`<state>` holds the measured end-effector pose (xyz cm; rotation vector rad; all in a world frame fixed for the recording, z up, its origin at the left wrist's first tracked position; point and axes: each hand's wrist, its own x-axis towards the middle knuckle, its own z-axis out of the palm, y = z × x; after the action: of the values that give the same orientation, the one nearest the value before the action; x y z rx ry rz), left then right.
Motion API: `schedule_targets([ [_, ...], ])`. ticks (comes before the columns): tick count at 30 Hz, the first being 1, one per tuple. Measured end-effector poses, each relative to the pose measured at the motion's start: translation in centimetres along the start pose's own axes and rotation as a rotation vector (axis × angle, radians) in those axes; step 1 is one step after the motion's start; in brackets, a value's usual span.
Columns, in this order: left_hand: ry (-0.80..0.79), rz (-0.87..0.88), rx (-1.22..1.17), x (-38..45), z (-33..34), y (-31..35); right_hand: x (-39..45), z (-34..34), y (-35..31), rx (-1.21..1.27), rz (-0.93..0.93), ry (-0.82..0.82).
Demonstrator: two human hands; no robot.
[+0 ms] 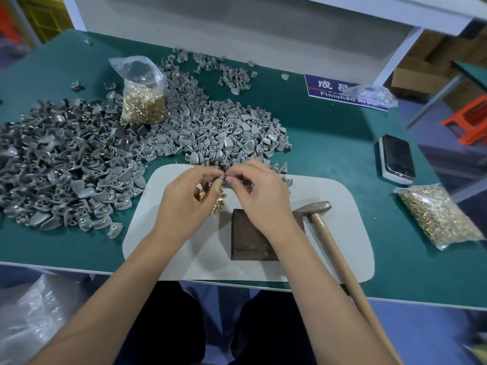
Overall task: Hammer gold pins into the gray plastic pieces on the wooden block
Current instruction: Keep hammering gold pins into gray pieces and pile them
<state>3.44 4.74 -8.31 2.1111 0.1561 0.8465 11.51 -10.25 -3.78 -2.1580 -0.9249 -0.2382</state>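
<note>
Seating a gold pin in a gray piece (224, 177), I'm pinching both between left hand (184, 204) and right hand (259, 192) near the mat's (337, 233) far edge, aligning it before reaching for the hammer (320, 216).

A green-topped bench (329, 133) spreads beyond the hands, backed by a white shelf frame (390, 56) with a grey panel. Far to their right stand cardboard boxes (421, 72) and an orange plastic stool (471, 119) on a bluish floor (427, 338). Light is even and dim.
</note>
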Motion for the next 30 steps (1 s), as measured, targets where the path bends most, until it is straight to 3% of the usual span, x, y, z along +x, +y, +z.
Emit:
schedule_targets([
  [11,0.002,0.032,0.196,-0.2,0.01,0.41,-0.36,0.39,-0.65,-0.18,-0.081,-0.018],
  [18,0.018,0.022,0.145,-0.16,0.02,0.53,-0.25,0.28,-0.03,-0.026,-0.023,-0.017],
  [30,0.019,0.012,0.088,-0.12,-0.05,0.6,-0.18,0.31,0.2,0.025,0.02,-0.038],
])
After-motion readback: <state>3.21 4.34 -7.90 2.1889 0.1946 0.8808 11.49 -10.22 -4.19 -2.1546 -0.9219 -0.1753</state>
